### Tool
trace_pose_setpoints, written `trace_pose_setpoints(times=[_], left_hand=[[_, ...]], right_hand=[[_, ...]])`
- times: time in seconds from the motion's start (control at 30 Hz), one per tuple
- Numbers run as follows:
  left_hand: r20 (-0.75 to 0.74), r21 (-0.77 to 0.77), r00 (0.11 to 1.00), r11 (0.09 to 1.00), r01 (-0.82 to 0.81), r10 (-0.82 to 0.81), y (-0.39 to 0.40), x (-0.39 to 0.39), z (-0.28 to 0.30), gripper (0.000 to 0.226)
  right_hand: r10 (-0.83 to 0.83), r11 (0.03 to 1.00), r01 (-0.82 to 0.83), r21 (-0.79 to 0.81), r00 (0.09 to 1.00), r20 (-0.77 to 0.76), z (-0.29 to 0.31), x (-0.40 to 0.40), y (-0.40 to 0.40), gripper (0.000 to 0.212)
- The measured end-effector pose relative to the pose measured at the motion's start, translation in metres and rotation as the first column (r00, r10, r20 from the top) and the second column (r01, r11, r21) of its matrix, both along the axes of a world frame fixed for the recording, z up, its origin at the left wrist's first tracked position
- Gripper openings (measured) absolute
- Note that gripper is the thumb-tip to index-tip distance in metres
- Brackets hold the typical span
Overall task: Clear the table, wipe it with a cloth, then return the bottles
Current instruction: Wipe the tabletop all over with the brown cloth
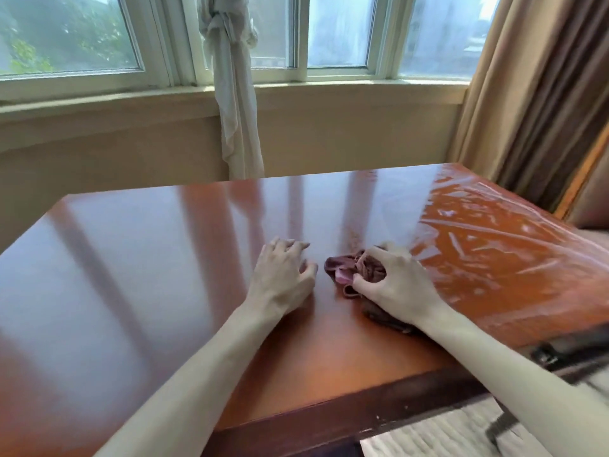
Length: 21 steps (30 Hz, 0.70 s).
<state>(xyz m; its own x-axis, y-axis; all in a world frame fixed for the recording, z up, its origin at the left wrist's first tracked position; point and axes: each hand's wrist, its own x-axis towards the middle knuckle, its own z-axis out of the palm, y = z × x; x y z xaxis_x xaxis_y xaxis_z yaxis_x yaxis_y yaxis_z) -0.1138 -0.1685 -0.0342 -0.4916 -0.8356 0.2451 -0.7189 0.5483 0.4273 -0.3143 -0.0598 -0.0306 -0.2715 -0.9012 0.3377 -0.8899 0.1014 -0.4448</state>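
Two hands working: right hand is pinching the soft, bunched cloth on top; left hand is resting loosely curled on the table.

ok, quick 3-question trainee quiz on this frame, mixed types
1. True or false: bottles stand on the table.
2. Which hand grips the crumpled reddish cloth? A) left hand B) right hand C) both
3. Fill in: the streaky wipe marks lie on the table's ____ side.

Key: 1 false; 2 B; 3 right.
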Motion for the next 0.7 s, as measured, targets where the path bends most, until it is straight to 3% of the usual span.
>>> trace_pose_setpoints(times=[0.07,0.17,0.37,0.5,0.6,0.7], left_hand=[[0.06,-0.002,0.998,1.0,-0.011,0.011,-0.006,-0.009,-0.003,0.062],[0.181,0.003,0.983,0.999,-0.034,0.032,-0.012,-0.013,-0.015,0.068],[0.173,-0.019,0.983,0.998,-0.057,0.059,-0.015,-0.012,-0.02,0.069],[0.147,-0.022,0.986,0.997,-0.077,0.08,-0.014,-0.013,-0.023,0.068],[0.154,-0.011,0.985,0.997,-0.079,0.08,-0.016,-0.014,-0.023,0.067],[0.166,-0.006,0.982,0.996,-0.09,0.09,-0.012,-0.013,-0.019,0.068]], right_hand=[[0.066,0.998,-0.066,0.002,0.998,-0.003,0.0,0.0,0.038,0.033],[0.073,0.997,-0.073,0.026,0.997,-0.004,0.003,-0.006,0.028,0.032],[-0.065,0.996,0.067,0.051,0.998,-0.027,0.0,-0.049,-0.13,0.034],[-0.232,0.972,0.23,0.047,0.972,0.047,0.002,-0.1,-0.241,0.038],[-0.307,0.951,0.305,0.049,0.951,0.043,0.005,-0.12,-0.278,0.046],[-0.283,0.959,0.281,0.047,0.958,0.04,0.008,-0.113,-0.264,0.046]])
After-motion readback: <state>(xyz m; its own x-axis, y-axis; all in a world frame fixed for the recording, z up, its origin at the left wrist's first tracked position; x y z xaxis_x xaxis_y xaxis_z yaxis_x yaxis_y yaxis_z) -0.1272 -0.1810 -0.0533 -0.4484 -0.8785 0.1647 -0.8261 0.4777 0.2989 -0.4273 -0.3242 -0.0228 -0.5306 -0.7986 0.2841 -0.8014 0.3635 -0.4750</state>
